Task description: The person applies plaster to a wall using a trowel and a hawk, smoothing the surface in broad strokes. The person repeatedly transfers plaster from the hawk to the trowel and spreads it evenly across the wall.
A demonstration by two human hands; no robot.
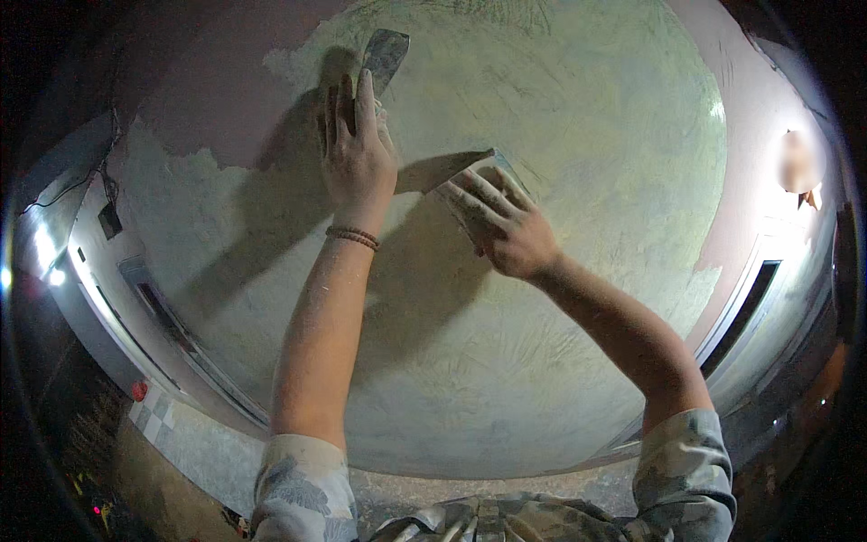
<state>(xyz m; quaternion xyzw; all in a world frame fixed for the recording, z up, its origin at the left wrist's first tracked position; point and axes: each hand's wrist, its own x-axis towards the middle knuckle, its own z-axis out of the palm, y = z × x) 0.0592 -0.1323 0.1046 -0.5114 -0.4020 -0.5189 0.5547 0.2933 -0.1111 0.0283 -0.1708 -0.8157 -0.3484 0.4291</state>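
Observation:
A wall (578,298) coated in pale greenish plaster with swirling trowel marks fills the middle. My left hand (359,172), wearing a brown bead bracelet (352,238), is raised toward the upper left. It grips a putty knife (386,59) whose grey, smeared blade points up; the palm and fingers hide most of the handle. Lower and to the right, my right hand (508,226) holds a wide scraper (495,161) at the wall, fingers spread over its back. White dust coats both hands. Whether the scraper's whole edge touches the plaster I cannot tell.
Pinkish, uncoated wall (208,99) borders the plaster at upper left and along the right. A white-framed opening (745,298) stands at the right. Dark cables (110,167) hang at the left, near bright lights (50,262). Shadows of my arms cross the plaster.

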